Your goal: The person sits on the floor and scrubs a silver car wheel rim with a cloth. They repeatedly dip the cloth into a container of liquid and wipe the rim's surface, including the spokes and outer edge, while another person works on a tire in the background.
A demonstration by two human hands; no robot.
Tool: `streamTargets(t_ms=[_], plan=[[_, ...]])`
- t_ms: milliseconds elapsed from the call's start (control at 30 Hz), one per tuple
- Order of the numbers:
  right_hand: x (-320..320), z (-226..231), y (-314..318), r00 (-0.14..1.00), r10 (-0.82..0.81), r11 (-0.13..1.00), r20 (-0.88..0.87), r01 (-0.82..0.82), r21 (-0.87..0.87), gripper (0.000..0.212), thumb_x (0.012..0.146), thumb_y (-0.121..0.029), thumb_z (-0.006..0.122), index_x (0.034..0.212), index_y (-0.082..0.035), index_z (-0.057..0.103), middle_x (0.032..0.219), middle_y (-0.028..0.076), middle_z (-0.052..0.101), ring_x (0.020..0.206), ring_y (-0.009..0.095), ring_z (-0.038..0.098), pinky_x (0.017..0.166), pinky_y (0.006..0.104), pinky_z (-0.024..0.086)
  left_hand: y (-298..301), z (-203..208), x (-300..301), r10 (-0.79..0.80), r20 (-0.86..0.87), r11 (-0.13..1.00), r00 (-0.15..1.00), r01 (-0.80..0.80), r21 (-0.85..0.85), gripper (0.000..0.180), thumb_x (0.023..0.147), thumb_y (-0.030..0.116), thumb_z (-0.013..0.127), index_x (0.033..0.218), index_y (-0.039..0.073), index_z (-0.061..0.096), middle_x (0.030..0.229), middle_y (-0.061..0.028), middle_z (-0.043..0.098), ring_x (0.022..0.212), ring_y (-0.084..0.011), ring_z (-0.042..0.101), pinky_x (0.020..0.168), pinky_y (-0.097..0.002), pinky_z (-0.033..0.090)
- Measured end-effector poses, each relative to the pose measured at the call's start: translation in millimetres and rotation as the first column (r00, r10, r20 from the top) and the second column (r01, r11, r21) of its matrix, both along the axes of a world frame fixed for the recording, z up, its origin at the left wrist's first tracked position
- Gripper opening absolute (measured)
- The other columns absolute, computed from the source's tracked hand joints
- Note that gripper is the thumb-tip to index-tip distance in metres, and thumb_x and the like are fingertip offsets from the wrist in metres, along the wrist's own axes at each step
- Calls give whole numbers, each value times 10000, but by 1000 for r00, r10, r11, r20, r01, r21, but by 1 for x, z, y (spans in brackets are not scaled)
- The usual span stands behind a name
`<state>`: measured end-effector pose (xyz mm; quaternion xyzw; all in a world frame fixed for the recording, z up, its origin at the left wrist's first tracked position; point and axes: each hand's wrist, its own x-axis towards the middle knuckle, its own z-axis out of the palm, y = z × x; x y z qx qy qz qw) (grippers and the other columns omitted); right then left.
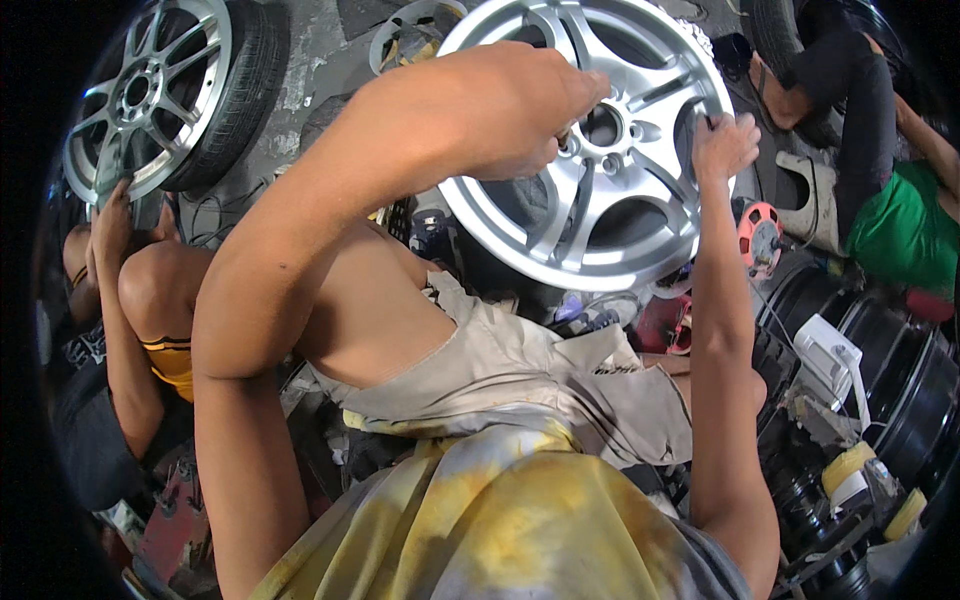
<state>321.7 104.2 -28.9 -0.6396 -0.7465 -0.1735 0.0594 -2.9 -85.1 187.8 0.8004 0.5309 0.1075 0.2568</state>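
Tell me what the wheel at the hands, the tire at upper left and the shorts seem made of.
Wheel: likely metal, perhaps alloy, in glossy silver; bright highlights suggest it, though paint could hide the base.
Tire: probably rubber, matte black; it reflects little light.
Shorts: cloth, dull beige; soft folds show, fibre unclear.

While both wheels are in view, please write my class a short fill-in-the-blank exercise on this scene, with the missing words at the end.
1. The hand nearer the middle of the silver wheel is the ____ one.
2. Counting the other hand, ____ hands are at this wheel.
3. The shirt near the right edge is ____.
4. Beside the upper-left spoked wheel is a black rubber ____.

Missing words: left; two; green; tire.
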Motion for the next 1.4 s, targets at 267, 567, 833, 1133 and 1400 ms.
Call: streamTargets(t_ms=[267, 567, 833, 1133, 1400], plan=[[3, -3, -3, 994, 100, 989, -40, -95, 114, 253, 827, -373, 800, 925, -143, 762, 1077, 70, 577, 1102, 304, 548, 872, 468, 447, -3, 0, 2, -21, 1, 999, 1000, 21, 33, 268, 843, 44, 648, 1083, -2, 537, 930, -191, 628, 928, -419, 621, 815, -501, 481], [-2, 3, 2, 995, 75, 996, -61, -72, 55, 252, 824, -350, 802, 966, -145, 763, 1073, 69, 587, 1095, 299, 569, 886, 469, 467, -2, 1, 6, -21, -41, 999, 999, 23, 34, 245, 846, 41, 630, 1071, 13, 539, 894, -179, 609, 914, -410, 616, 813, -496, 478], [51, 32, -54, 977, 212, 976, 17, -212, -42, 194, 797, -257, 788, 864, -89, 718, 1074, 127, 575, 1039, 340, 589, 817, 485, 494, 2, 29, -12, 16, -47, 970, 999, -27, -241, 374, 853, 79, 633, 1193, -56, 556, 1059, -262, 666, 1089, -423, 643, 928, -489, 515], [45, 40, -16, 935, 247, 961, -253, -270, -60, 291, 778, -264, 813, 823, -14, 672, 1003, 170, 560, 989, 371, 620, 844, 476, 519, 1, 29, 1, -63, -90, 991, 994, 52, -123, 455, 860, 122, 646, 1278, -39, 570, 1145, -273, 672, 1134, -421, 634, 984, -478, 501], [138, 17, -109, 603, -387, 853, -698, -55, -520, 388, 813, -311, 885, 857, -20, 633, 709, 53, 636, 615, 174, 610, 565, 324, 478, 11, 32, -5, 16, -207, 982, 978, -55, -182, 400, 889, 227, 644, 1208, -11, 599, 1106, -284, 685, 1097, -435, 655, 931, -499, 516]])
